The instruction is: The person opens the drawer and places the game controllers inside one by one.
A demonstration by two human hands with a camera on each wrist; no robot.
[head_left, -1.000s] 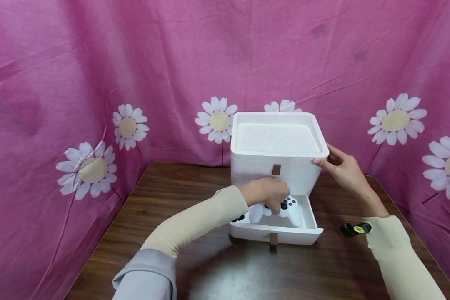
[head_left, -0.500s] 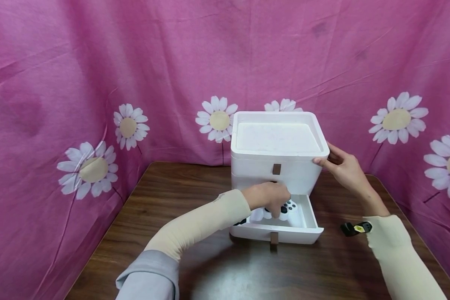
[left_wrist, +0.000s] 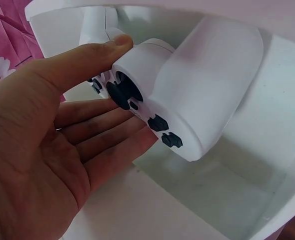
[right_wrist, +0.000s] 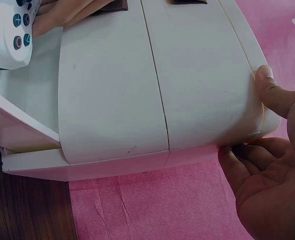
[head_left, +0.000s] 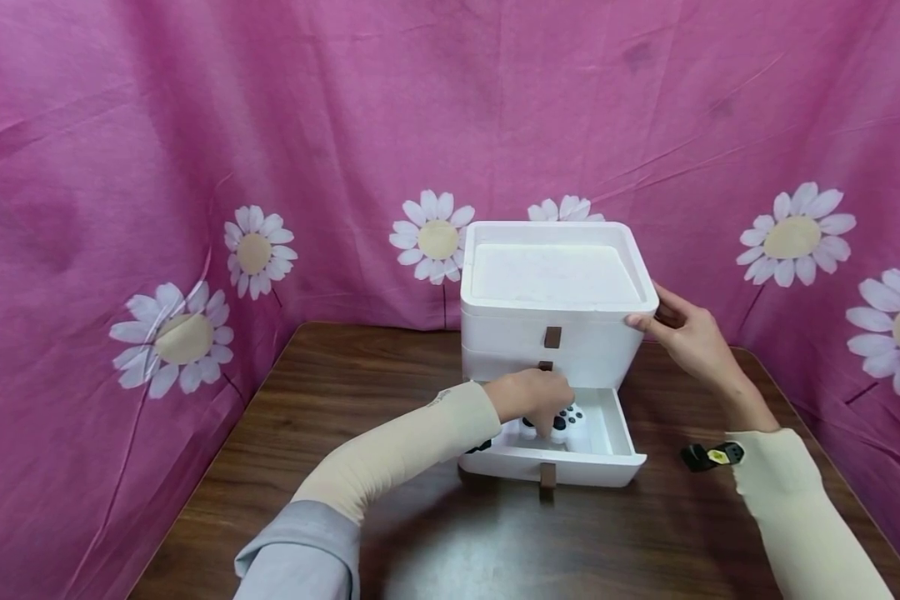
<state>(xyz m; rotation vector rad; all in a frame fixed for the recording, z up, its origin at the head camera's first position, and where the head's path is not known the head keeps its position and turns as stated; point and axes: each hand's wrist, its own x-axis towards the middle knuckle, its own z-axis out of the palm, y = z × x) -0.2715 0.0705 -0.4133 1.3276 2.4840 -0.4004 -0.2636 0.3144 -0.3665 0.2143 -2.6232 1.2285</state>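
Observation:
In the head view a white game controller (head_left: 575,429) with black sticks sits in the pulled-out bottom drawer (head_left: 596,472) of a white drawer unit (head_left: 600,354). My left hand (head_left: 534,398) reaches into that drawer and holds the controller by its middle. The left wrist view shows the thumb on one face of the controller (left_wrist: 207,85) and the fingers along the opposite side, with the controller tilted. At the unit's upper right corner my right hand (head_left: 686,337) grips the edge, thumb at the front and fingers against the side (right_wrist: 267,180).
The unit stands on a dark wooden table (head_left: 390,367). Its upper drawers are closed and bear brown tabs (head_left: 552,337); a shallow rimmed tray (head_left: 558,273) forms the top. A pink curtain with daisies (head_left: 345,150) hangs close behind and at both sides.
My left hand has moved slightly down and left, and the controller has shifted a little left in the drawer with it. The right hand and drawer unit have stayed in place.

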